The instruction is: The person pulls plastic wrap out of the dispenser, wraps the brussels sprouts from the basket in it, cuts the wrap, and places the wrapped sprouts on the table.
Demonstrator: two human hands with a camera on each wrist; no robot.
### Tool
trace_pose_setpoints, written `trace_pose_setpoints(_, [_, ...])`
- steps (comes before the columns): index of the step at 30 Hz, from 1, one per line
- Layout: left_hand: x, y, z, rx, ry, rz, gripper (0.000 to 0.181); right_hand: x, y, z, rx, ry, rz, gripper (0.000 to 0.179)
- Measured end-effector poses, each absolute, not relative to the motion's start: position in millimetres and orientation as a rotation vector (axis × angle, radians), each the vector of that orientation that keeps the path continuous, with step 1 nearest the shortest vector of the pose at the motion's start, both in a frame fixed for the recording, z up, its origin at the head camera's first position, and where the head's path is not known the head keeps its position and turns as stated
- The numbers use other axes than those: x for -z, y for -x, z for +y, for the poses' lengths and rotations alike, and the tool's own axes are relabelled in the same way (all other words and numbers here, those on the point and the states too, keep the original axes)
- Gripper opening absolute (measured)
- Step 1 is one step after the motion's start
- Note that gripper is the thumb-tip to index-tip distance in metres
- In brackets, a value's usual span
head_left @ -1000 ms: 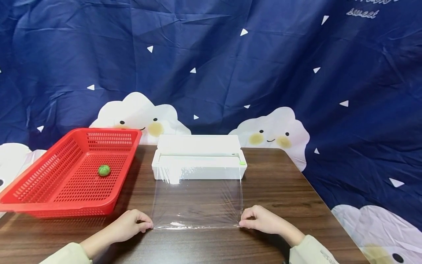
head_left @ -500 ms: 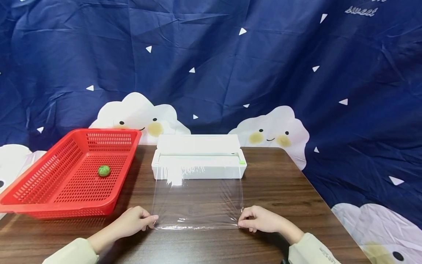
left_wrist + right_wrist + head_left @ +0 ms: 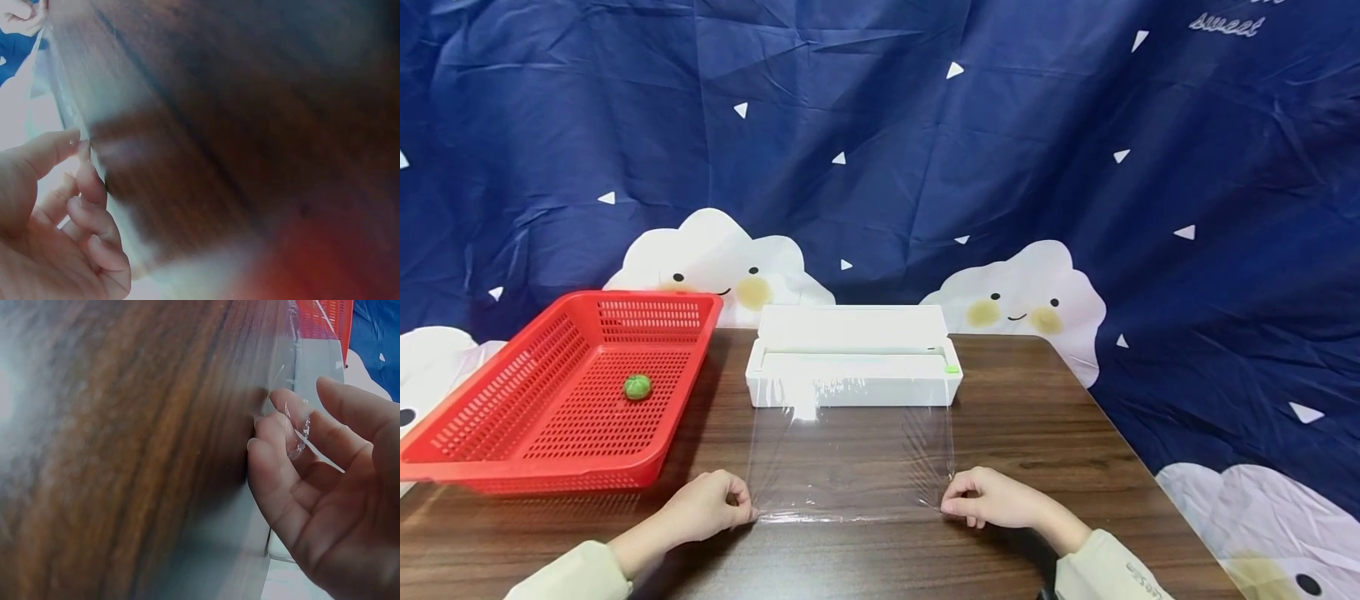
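A clear sheet of cling film (image 3: 850, 475) stretches from a white dispenser box (image 3: 850, 392) toward the front of the table. My left hand (image 3: 711, 507) pinches the near left corner; in the left wrist view, thumb and index fingertip meet at the film's edge, other fingers curled. At the near right corner, my right hand (image 3: 988, 498) holds the film with bent fingers. The right wrist view has crumpled film (image 3: 300, 434) among these fingers, the thumb (image 3: 350, 403) standing off from them. The dispenser's lid (image 3: 852, 327) is raised, and a small green piece (image 3: 952, 369) sits at its right end.
A red perforated basket (image 3: 673, 417) stands on the wooden table (image 3: 1030, 400) at the left, with a small green ball-like item (image 3: 637, 387) inside. Behind the table hangs a blue curtain (image 3: 880, 150) with white clouds. The table's right edge slopes away beyond my right hand.
My left hand has shifted slightly right and changed its hold on the film corner, the thumb reaching out and then drawing back. The right hand, dispenser and basket stay nearly the same.
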State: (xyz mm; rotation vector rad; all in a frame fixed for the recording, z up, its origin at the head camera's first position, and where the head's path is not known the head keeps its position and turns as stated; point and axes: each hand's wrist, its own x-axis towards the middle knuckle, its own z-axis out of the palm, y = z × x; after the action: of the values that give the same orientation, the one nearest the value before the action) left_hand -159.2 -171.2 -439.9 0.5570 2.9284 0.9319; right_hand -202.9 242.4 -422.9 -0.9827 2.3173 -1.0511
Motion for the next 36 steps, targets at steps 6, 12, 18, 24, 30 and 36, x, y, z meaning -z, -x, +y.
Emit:
trace_pose_setpoints(6, [440.6, 158.3, -170.4, -0.936, -0.547, 2.913, 0.021, 422.6, 201.3, 240.2, 1.079, 0.95, 2.288, 0.019])
trace_pose_setpoints(12, [441.6, 158.1, -171.7, -0.955, -0.555, 2.895, 0.022, 421.1, 198.2, 239.9, 1.087, 0.952, 2.294, 0.02])
trace_pose_setpoints(18, [440.2, 155.9, -171.8, -0.973, -0.555, 2.887, 0.022, 420.0, 195.9, 240.9, 1.065, 0.912, 2.325, 0.019])
trace_pose_setpoints(24, [438.9, 155.1, -171.2, -0.988, -0.545, 2.895, 0.021, 419.1, 193.7, 242.3, 1.113, 0.813, 2.325, 0.017])
trace_pose_setpoints(30, [438.4, 155.6, -170.6, -0.998, -0.538, 2.889, 0.019, 421.0, 196.6, 242.0, 1.094, 0.801, 2.351, 0.018])
trace_pose_setpoints(36, [439.1, 157.1, -170.9, -0.998, -0.551, 2.893, 0.021, 424.0, 199.7, 241.5, 1.063, 0.816, 2.395, 0.018])
